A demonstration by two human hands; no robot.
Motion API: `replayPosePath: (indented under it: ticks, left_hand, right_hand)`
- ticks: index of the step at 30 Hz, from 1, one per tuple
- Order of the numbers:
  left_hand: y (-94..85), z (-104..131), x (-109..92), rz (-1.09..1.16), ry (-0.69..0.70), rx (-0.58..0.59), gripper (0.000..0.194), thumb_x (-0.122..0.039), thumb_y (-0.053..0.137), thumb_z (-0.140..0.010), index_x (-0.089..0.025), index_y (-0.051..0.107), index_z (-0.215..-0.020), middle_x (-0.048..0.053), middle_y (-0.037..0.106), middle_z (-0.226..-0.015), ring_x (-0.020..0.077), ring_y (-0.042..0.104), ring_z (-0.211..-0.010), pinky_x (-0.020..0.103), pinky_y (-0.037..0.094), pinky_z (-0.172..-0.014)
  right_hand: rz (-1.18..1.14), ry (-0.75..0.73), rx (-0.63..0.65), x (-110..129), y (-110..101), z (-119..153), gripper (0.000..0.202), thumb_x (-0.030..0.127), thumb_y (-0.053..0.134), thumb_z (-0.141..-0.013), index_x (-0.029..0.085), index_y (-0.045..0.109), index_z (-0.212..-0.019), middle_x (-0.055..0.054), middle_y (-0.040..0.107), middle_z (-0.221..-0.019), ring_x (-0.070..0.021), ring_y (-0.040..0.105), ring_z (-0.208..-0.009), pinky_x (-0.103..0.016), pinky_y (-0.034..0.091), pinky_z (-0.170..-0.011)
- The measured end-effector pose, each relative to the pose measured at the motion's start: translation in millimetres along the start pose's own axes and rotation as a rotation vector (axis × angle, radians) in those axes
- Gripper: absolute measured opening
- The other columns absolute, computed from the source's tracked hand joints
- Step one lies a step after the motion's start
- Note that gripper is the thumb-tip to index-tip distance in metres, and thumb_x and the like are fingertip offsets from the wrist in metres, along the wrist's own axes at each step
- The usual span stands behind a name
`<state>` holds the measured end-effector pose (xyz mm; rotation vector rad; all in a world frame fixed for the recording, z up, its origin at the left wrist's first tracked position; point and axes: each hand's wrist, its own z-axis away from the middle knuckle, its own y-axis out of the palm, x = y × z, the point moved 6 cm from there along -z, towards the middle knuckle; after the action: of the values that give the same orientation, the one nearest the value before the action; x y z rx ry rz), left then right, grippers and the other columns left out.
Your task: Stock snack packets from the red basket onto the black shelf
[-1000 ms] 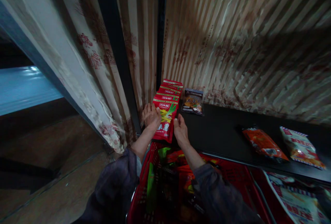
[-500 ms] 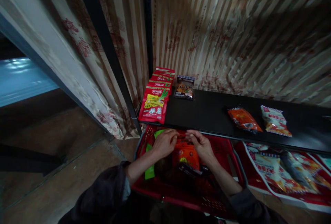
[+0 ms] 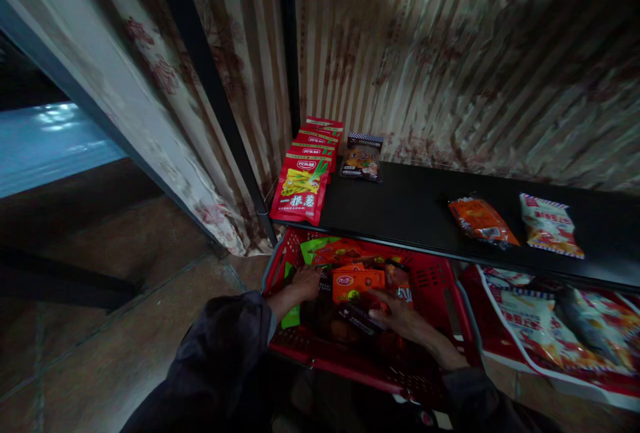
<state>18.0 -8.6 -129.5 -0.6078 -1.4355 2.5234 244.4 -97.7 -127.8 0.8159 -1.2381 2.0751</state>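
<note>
Orange rectangular plastic packet lies in red perforated plastic basket, between hands; left hand reaches into basket's left part, cannot tell if pinching; right hand has fingers spread, beside black glossy packet; packets seem light, soft, slippery, filling perhaps brittle; better hold by sealed edges; flat black shelf has edge close behind basket; most room is upward, I judge.

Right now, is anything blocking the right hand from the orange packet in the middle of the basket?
Nothing visible is. The right hand is at the lower right edge of the orange packet; I can't tell if they touch.
</note>
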Motion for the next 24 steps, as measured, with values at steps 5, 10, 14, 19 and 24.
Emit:
replayPosePath:
  ticks: [5,10,14,19,24]
  left_hand:
    - [-1.9,-9.7,0.1,0.014,0.014,0.057,0.028,-0.013,0.053,-0.083,-0.017,0.071,-0.105,0.015,0.072,-0.11,0.0281,0.067,-0.106,0.037,0.05,-0.091]
    - [-11.3,-12.9,-7.0,0.078,0.074,0.035,0.019,-0.022,0.055,-0.085,-0.023,0.073,-0.092,0.008,0.073,-0.102,0.0239,0.067,-0.098,0.031,0.049,-0.081]
    - [-32.0,-12.6,-17.3,0.141,0.155,-0.029,0.023,-0.028,0.05,-0.091,-0.025,0.072,-0.094,0.004,0.072,-0.105,0.02,0.065,-0.1,0.028,0.046,-0.084]
    - [-72.2,-6.2,-29.8,0.334,0.324,-0.231,0.025,-0.03,0.049,-0.091,-0.022,0.072,-0.089,0.004,0.072,-0.095,0.0196,0.064,-0.09,0.028,0.044,-0.082]
    - [-94.0,-3.5,-34.6,0.767,0.398,-0.326,0.027,-0.038,0.054,-0.086,-0.019,0.071,-0.08,0.002,0.069,-0.079,0.0172,0.061,-0.075,0.027,0.044,-0.073]
  right_hand:
    - [-0.133,0.076,0.17,8.8,-2.7,0.6,0.072,0.074,0.047,-0.081,0.019,0.067,-0.122,-0.014,0.063,-0.133,-0.034,0.057,-0.124,-0.048,0.041,-0.106]
    - [-0.051,0.02,-0.137,-0.3,-19.6,-13.0,0.059,0.068,0.051,-0.082,0.02,0.072,-0.109,-0.013,0.073,-0.11,-0.033,0.067,-0.103,-0.048,0.049,-0.094]
    - [-0.04,-0.123,-0.39,4.2,-33.3,-22.7,0.043,0.054,0.061,-0.081,0.028,0.07,-0.114,-0.008,0.071,-0.117,-0.0285,0.066,-0.106,-0.047,0.048,-0.098]
    - [-0.284,-0.148,-0.436,6.6,-37.4,-27.1,0.046,0.051,0.073,-0.074,0.031,0.069,-0.115,-0.004,0.071,-0.12,-0.0274,0.063,-0.115,-0.049,0.042,-0.107]
    - [-0.699,-0.12,-0.274,18.2,-28.7,-22.8,0.058,0.048,0.082,-0.066,0.028,0.067,-0.119,-0.003,0.071,-0.121,-0.0281,0.064,-0.114,-0.049,0.046,-0.103]
